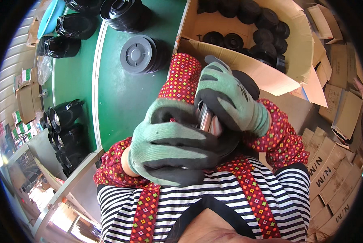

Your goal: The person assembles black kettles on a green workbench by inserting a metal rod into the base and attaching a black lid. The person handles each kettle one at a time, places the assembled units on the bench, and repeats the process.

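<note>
Both of my hands wear pale green knit gloves with black-coated palms and fingers, close together in front of my chest. My left hand (pixel 173 141) is closed around a dark, round plastic part (pixel 229 143), mostly hidden by the gloves. Fingers of my right hand (pixel 229 95) curl around a slim silver metal tool (pixel 205 117) with two shiny bars, slanting down toward the left hand. Its working end is hidden, so its exact kind does not show. More black plastic (pixel 246 83) shows behind the right hand.
A green table (pixel 116 97) stands ahead, bearing a stack of black discs (pixel 139 54) and black ring-shaped parts (pixel 123 14). Several glossy black housings (pixel 70 30) stand at left. An open carton (pixel 238 67) of black round parts is at far right, near stacked cardboard boxes (pixel 331 174).
</note>
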{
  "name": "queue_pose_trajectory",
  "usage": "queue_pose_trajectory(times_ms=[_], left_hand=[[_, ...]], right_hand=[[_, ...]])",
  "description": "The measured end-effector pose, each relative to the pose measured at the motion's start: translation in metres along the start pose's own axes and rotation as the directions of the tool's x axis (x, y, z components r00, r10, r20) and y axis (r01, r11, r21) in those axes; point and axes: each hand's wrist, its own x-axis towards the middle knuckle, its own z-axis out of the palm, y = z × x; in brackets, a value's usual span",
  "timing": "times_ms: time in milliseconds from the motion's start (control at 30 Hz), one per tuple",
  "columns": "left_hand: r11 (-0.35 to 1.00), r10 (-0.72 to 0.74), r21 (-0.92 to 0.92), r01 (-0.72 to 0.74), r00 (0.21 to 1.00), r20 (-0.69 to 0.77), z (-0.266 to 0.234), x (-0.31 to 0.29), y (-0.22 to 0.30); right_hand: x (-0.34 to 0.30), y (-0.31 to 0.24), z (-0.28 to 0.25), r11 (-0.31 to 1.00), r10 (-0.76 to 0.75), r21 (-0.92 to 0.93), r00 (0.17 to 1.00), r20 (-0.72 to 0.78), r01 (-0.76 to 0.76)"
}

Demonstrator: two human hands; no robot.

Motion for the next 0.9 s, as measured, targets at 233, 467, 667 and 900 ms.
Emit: queue_pose_trajectory(times_ms=[233, 467, 667, 900], left_hand=[[0.925, 0.067, -0.375, -0.059, 0.998, 0.009, 0.023, 0.02, -0.021], [0.908, 0.245, -0.363, -0.21, 0.968, 0.051, 0.03, 0.046, -0.029], [0.492, 0.151, -0.801, -0.34, 0.94, -0.306, 0.026, 0.005, -0.076], [0.88, -0.279, -0.419, 0.223, 0.957, -0.076, -0.026, 0.027, -0.037]], right_hand=[[-0.001, 0.014, 0.003, 0.982, 0.126, 0.136, 0.99, 0.061, -0.133], [0.002, 0.012, -0.003, 0.986, 0.162, 0.029, 0.982, 0.098, -0.166], [0.022, -0.02, -0.031, 0.877, 0.364, -0.396, 0.915, 0.174, -0.274], [0.042, -0.012, -0.065, 0.935, 0.343, -0.247, 0.823, 0.453, -0.254]])
